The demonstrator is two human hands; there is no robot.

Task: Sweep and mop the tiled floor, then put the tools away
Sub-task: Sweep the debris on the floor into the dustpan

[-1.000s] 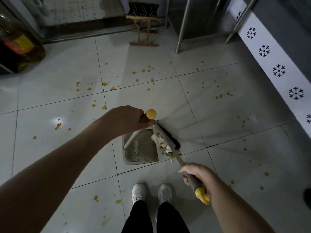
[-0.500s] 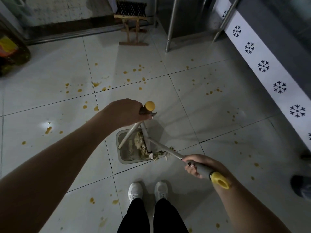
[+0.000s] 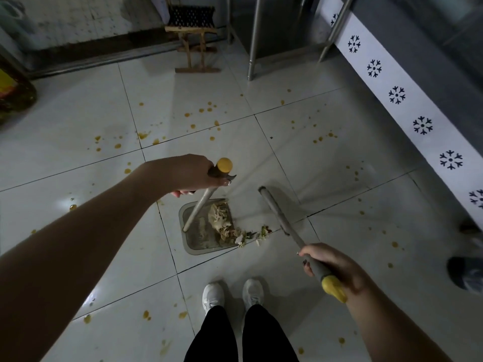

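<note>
Gripping dustpan handle (image 3: 209, 189), left hand (image 3: 192, 173); right hand (image 3: 333, 266) clasps broom handle (image 3: 308, 253); debris (image 3: 222, 222) between.

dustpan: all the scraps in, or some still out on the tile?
Partly in. Most of the pile sits inside the dustpan, but scraps trail past its lip onto the floor, between pan and broom.

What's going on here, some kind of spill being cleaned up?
A person is sweeping food scraps into a dustpan. The left hand holds the dustpan's upright handle; the right hand holds the broom, whose head is beside the pan. Some scraps lie in the pan, others at its lip. Yellow splatters dot the tiled floor.
</note>
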